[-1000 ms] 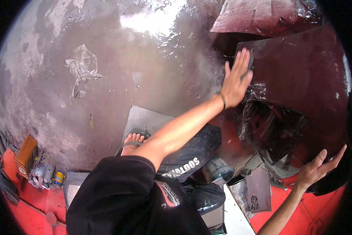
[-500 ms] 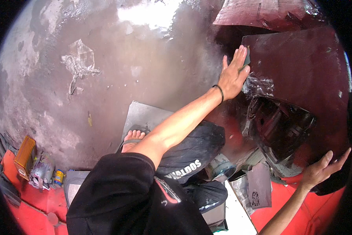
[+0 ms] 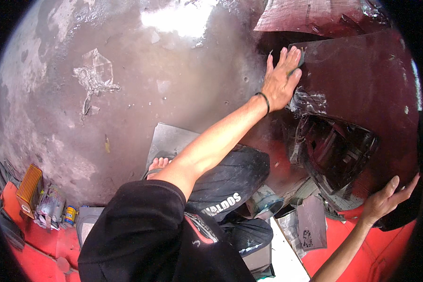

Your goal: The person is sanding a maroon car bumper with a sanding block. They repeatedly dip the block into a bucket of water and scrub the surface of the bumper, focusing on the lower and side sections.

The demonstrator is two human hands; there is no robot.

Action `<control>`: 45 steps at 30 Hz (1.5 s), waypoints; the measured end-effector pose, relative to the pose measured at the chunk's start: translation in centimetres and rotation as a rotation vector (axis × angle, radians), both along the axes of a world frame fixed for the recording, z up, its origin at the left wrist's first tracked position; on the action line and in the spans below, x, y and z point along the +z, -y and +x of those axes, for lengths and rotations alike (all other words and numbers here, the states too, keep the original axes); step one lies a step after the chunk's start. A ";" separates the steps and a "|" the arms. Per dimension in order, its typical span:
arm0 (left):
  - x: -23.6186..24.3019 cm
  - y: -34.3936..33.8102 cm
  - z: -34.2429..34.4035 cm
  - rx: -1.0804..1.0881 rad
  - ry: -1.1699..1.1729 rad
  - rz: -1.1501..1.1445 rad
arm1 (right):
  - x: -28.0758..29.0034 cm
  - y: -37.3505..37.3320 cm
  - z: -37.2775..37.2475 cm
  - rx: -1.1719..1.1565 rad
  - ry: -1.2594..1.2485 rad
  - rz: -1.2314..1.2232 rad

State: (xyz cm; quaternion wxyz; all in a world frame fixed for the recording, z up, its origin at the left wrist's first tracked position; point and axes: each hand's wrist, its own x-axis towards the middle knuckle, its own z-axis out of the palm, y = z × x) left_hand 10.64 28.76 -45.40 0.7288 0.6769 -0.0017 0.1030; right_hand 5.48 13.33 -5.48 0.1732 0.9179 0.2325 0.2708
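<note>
A dark maroon vehicle body panel (image 3: 362, 70) fills the right side, with a rectangular recess (image 3: 336, 150) cut into it. My left hand (image 3: 282, 80), with a black band at its wrist, presses a small grey-green piece of sandpaper (image 3: 301, 57) to the panel's left edge; the fingers cover most of the sheet. Below them is a patch of crumpled, shiny film (image 3: 310, 102). At lower right my right hand (image 3: 388, 199) lies against the panel's near edge, thumb and fingers apart, with nothing held.
A wrinkled reddish sheet (image 3: 305, 19) lies beyond the panel. At lower left stand an orange ribbed filter (image 3: 29, 188), plastic-wrapped items (image 3: 50, 202) and a small yellow-and-blue can (image 3: 70, 215). A flat grey sheet (image 3: 169, 136) lies by my foot, and a bucket (image 3: 266, 202) beside my leg.
My left hand has slid slightly up along the panel's edge with the sandpaper under its fingers. My right hand has stayed nearly in place.
</note>
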 end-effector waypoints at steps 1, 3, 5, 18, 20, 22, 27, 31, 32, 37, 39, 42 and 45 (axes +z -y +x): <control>0.1 0.9 -1.4 -0.012 -0.024 -0.050 | 0.2 0.2 0.1 -0.007 0.003 -0.005; 1.0 3.7 -6.8 -0.037 -0.065 -0.148 | 0.1 0.3 0.1 0.029 -0.011 0.001; 1.4 5.7 -11.2 -0.089 -0.099 -0.172 | 0.3 0.1 0.1 0.053 -0.014 -0.003; 9.3 5.5 -10.1 -0.020 -0.103 -0.151 | -0.1 -0.2 0.1 0.044 0.002 0.031; 9.6 5.3 -10.1 -0.001 -0.109 -0.154 | -0.1 -0.4 0.1 0.054 0.000 0.032; 9.4 3.8 -6.2 0.053 -0.136 -0.145 | 0.1 -0.1 0.0 0.062 0.002 0.016; 9.9 2.2 -3.5 0.101 -0.151 -0.168 | 0.1 -0.1 0.2 0.079 -0.038 0.067; 12.5 5.0 -9.6 0.009 -0.079 -0.112 | 0.1 0.0 -0.1 0.096 -0.064 0.145; 12.8 5.4 -8.6 0.030 -0.057 -0.118 | 0.4 -0.1 -0.2 0.087 -0.062 0.154; 20.3 -0.5 2.8 0.150 0.241 0.073 | -0.1 -0.7 0.0 0.069 -0.106 0.271; 20.1 0.5 2.3 0.160 0.273 0.064 | 0.0 -0.6 0.2 0.124 -0.087 0.251; 15.6 2.7 -3.5 0.069 0.263 0.048 | 0.6 0.1 0.0 0.151 -0.073 0.253; 10.9 4.5 -10.0 -0.016 0.075 0.030 | 0.9 -0.7 -0.6 0.112 -0.096 0.313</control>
